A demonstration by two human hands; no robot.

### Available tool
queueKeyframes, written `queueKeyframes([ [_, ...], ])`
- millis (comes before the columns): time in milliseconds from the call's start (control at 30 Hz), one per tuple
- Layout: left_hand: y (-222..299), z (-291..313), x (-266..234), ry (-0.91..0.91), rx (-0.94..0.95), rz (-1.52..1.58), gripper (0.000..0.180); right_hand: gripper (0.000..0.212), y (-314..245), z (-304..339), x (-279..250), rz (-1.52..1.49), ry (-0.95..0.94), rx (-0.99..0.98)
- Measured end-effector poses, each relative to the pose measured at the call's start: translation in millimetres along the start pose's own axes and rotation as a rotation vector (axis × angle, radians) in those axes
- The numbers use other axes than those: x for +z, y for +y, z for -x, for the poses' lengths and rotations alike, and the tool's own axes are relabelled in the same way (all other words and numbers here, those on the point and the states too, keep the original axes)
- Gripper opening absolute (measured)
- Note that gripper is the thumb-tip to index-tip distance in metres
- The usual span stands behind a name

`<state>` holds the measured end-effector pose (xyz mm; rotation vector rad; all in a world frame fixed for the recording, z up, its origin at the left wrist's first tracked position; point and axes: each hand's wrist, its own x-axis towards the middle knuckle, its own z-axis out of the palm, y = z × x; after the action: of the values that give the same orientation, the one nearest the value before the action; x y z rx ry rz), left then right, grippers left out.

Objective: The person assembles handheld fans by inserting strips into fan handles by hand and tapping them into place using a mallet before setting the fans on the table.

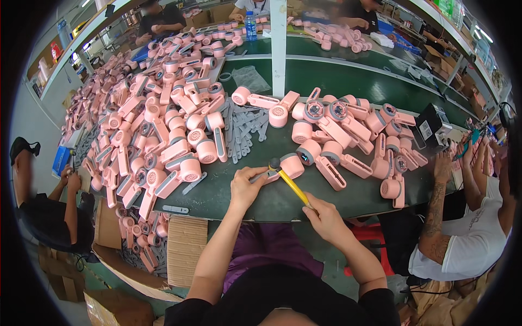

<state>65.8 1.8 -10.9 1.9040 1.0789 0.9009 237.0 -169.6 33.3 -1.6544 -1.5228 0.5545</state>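
In front of me my left hand (246,187) is closed around the handle end of a pink handheld fan (292,165), which lies on the green table with its round head to the right. My right hand (325,219) grips a hammer (293,187) by its yellow handle. The dark hammer head sits over the fan's handle beside my left fingertips; whether it touches cannot be seen. Just beyond, grey plastic strips (239,130) lie in a loose heap. More pink fans (330,122) lie to the right, some showing an open slot along the handle.
A large pile of pink fans (152,125) covers the left of the table (255,204). A white post (278,49) rises at the far edge. Below left stands a cardboard box (128,271) of fans and strips. Other people work at left, right and across; a bottle (250,26) stands beyond.
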Motion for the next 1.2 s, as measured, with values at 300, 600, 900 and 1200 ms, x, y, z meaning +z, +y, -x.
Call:
queueKeyframes([
  [300,10,3,4,0.047,-0.093,0.085,0.02,0.037,2,-3,-3,0.096,-0.021,-0.048],
  [600,-1,10,-1,0.159,0.189,0.002,0.022,0.04,-21,2,-5,0.083,0.063,-0.122],
  [900,-3,20,-20,0.136,0.296,-0.171,0.025,0.04,-22,12,15,0.01,-0.048,-0.076],
  [1200,-21,21,-14,0.169,0.227,-0.131,0.026,0.039,-30,16,31,-0.116,-0.011,-0.095],
])
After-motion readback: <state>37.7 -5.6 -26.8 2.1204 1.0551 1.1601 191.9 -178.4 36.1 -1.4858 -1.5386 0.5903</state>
